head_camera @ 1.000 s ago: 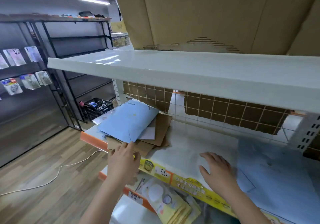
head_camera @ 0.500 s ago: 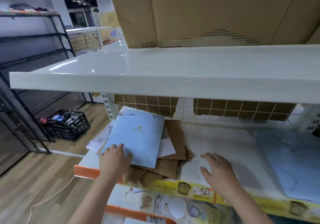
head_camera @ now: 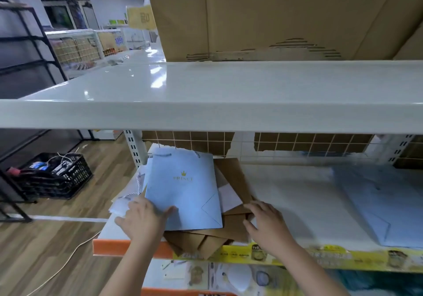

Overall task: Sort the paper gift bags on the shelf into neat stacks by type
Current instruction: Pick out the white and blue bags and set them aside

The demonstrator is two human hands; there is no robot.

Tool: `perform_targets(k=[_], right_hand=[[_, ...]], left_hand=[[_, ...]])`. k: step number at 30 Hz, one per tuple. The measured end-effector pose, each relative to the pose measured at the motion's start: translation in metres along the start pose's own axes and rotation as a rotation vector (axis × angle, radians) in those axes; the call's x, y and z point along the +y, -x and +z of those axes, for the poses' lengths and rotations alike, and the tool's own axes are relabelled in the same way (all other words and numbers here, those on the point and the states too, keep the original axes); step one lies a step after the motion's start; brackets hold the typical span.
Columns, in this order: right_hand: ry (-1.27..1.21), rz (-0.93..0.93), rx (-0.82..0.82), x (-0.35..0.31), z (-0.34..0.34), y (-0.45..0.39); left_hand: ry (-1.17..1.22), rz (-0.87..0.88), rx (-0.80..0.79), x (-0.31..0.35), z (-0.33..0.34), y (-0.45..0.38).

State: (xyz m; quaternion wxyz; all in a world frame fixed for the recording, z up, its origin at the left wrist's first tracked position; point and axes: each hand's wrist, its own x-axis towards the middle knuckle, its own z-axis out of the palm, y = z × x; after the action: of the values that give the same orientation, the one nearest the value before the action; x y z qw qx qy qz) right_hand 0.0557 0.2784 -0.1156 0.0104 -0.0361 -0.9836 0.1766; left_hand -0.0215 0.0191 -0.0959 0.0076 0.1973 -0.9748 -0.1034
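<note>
Flat light-blue paper gift bag [head_camera: 183,188] tops brown kraft bags [head_camera: 206,238] at white shelf [head_camera: 286,195] left end. Left hand [head_camera: 142,220] fingers spread flat on it; right hand [head_camera: 265,220] loosely spread against the brown bags' right edge.

The right hand [head_camera: 265,221] is now brought leftward onto the brown bags' [head_camera: 233,227] right edge, no longer flat on bare shelf; the left hand [head_camera: 143,219] is now laid on the blue bag's [head_camera: 183,190] corner.

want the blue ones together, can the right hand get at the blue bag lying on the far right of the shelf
Probably yes: the right hand rests on the brown bags, and bare shelf lies between it and that blue bag, nothing on top.
</note>
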Motion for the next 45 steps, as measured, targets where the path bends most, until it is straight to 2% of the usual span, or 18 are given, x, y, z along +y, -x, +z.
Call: perform_targets(k=[4,7,13,16,22,26,30,32,36,45], right_hand=[[-0.064,0.033,-0.033,-0.018,0.005,-0.015],[-0.116,0.063,-0.029,-0.032,0.008,-0.022],[-0.083,0.158,-0.052,-0.048,0.024,-0.043],[-0.039,0.261,-0.047,-0.055,0.031,-0.056],[-0.148,0.411,-0.024,-0.055,0.025,-0.073],[-0.424,0.387,-0.002,-0.048,0.021,-0.067],[-0.978,0.453,0.087,-0.032,0.008,-0.041],[-1.162,0.438,0.144,-0.017,-0.003,-0.026],[-1.332,0.447,0.188,0.015,-0.021,0.0],[-1.455,0.543,0.39,0.091,-0.042,0.039]], left_hand=[[0.62,0.03,-0.05,-0.021,-0.007,-0.012],[0.954,0.058,-0.069,-0.042,-0.025,-0.016],[1.239,0.032,-0.126,-0.099,-0.044,-0.021],[1.232,0.034,-0.109,-0.115,-0.043,-0.018],[1.266,0.026,-0.117,-0.121,-0.038,-0.009],[1.347,0.076,-0.122,-0.109,-0.037,-0.008],[1.469,0.107,-0.204,-0.087,-0.033,-0.001],[1.542,0.1,-0.275,-0.073,-0.028,0.004],[1.59,0.123,-0.315,-0.044,-0.021,0.012],[1.605,0.191,-0.368,0.011,-0.013,0.042]])
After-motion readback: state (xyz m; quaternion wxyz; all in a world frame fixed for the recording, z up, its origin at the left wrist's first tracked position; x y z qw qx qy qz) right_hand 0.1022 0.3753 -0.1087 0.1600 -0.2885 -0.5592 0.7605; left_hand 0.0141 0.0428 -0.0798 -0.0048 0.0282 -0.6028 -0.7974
